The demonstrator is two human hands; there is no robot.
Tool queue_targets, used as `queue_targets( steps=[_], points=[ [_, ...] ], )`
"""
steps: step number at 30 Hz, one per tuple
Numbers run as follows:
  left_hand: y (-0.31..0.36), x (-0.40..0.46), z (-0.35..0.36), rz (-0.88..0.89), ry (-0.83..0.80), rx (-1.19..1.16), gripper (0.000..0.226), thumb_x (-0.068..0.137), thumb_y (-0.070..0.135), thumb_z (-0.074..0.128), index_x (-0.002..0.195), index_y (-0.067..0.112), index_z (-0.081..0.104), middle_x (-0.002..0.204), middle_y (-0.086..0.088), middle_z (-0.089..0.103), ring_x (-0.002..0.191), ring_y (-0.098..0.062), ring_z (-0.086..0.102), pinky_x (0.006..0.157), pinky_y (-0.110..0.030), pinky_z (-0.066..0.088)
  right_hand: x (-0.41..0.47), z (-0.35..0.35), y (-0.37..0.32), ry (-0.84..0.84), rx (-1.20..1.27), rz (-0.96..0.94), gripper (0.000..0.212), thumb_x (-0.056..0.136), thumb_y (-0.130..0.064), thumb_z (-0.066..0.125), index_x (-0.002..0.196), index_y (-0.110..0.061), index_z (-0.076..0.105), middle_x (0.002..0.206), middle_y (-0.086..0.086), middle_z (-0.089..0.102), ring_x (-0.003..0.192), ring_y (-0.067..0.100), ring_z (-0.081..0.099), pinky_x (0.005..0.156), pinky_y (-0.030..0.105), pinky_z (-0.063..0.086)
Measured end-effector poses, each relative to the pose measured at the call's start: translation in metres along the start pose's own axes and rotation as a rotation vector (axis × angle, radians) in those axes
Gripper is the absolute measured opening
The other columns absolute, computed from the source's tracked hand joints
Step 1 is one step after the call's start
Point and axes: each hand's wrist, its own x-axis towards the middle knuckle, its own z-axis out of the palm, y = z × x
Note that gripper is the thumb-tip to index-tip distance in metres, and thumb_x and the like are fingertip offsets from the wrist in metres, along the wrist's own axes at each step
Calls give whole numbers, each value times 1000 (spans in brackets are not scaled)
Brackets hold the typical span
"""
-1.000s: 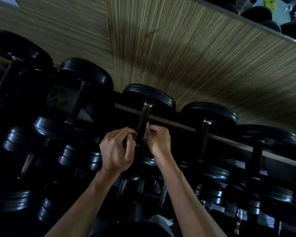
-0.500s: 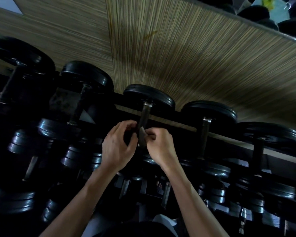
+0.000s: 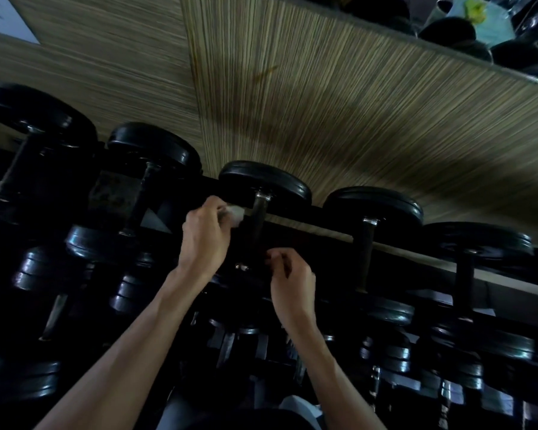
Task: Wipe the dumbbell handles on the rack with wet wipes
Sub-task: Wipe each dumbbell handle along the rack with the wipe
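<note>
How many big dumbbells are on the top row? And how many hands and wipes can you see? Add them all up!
Top-row dumbbells: 5
Hands, the left hand and the right hand: 2
Wet wipe, pinched in the left hand: 1
Total: 8
The lower rows are too dark to count.

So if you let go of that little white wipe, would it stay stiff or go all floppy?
Probably floppy: the wet wipe looks crumpled where the left hand pinches it. It likely weighs almost nothing, since fingertips alone hold it. Being wet, it may cling to the dumbbell handle.
</note>
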Motion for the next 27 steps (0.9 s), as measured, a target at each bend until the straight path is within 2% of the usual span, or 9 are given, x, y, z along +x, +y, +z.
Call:
queue_targets(
  steps=[2,5,7,10,14,18,20,24,27],
  points=[
    [10,9,8,-105,-1,33,19,100,10,52,116,7,61,94,-5,64,70,-8,60,53,-4,42,-3,5,3,-6,44,36,23,106,-19,47,98,-22,69,67,5,68,43,6,46,39,20,34],
    [21,24,31,-146,-142,7,25,102,12,49,119,8,66,101,-5,66,100,-23,67,72,-13,42,1,7,5,-17,68,70,27,106,-19,44,97,-22,69,54,0,58,40,6,41,37,22,31],
    [22,30,39,-177,-187,-33,23,102,12,49,113,6,69,101,-4,67,100,-21,66,78,-18,42,1,7,5,-33,76,80,27,106,-19,43,97,-22,69,52,-3,53,38,5,37,37,22,28],
    [17,25,41,-184,-207,-27,25,102,12,49,118,5,67,104,-2,66,93,-8,59,79,-15,41,0,9,7,-21,90,83,28,105,-19,43,95,-22,69,54,-3,57,39,4,40,39,23,32],
    [16,34,41,-231,-252,-65,28,103,13,48,124,6,65,115,-8,67,108,-17,61,76,-9,37,-2,13,6,12,100,73,30,104,-18,42,92,-21,69,53,-5,58,39,3,44,43,19,34],
    [10,33,38,-271,-289,-137,26,103,14,47,114,17,71,96,1,65,84,-8,61,56,-2,39,-2,11,9,10,98,56,31,103,-17,41,93,-20,70,58,5,63,43,6,47,45,20,39],
    [6,29,37,-259,-295,-131,27,102,14,47,111,21,71,90,3,65,75,-4,58,56,-3,40,-1,12,10,18,105,51,31,103,-17,41,92,-20,70,60,7,64,44,8,49,46,20,40],
    [13,41,41,-281,-285,-89,27,101,8,44,98,2,70,89,-11,69,69,-10,57,51,-14,38,-1,15,11,19,108,43,31,102,-16,41,92,-19,70,51,-1,55,40,7,41,43,17,34],
    [18,31,38,-246,-267,-34,29,101,6,43,107,6,71,91,-6,66,65,-4,52,54,-11,37,0,14,13,23,109,43,31,102,-17,42,92,-20,71,53,1,59,41,7,45,45,17,37]
  ],
)
